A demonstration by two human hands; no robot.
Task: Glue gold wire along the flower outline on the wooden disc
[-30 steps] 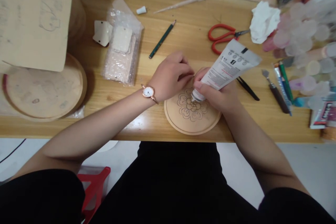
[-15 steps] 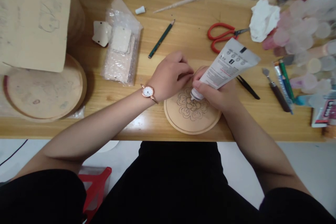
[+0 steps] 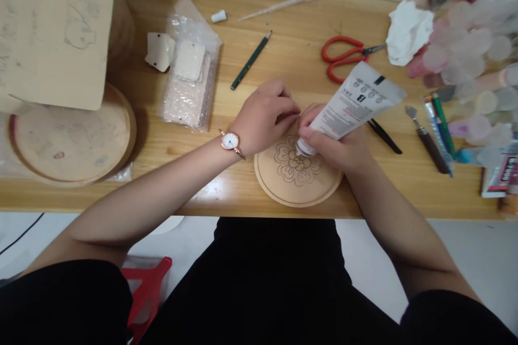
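Right hand (image 3: pixel 338 145) pinches a white tube (image 3: pixel 356 102) between thumb and bent fingers, its body tilted up and away and its nozzle (image 3: pixel 305 146) pointing down at the disc. Left hand (image 3: pixel 265 116) is curled, fingers pressed together, their tips just beside the right hand; whether they touch the tube is hard to tell. A watch (image 3: pixel 230 141) circles the left wrist.

A wooden table (image 3: pixel 295 21) runs across the view. Near its front edge, between the forearms, lies a round disc (image 3: pixel 297 197) with a drawn flower (image 3: pixel 297 164) just below the nozzle. Further left, cardboard (image 3: pixel 52 32) overlaps a larger disc (image 3: pixel 70 143). A bubble-wrap bag (image 3: pixel 190 91) lies left of the hands, red scissors (image 3: pixel 342 56) lie beyond them, a pencil (image 3: pixel 251 60) beside the bag, and tweezers (image 3: pixel 384 137) just right of the tube.
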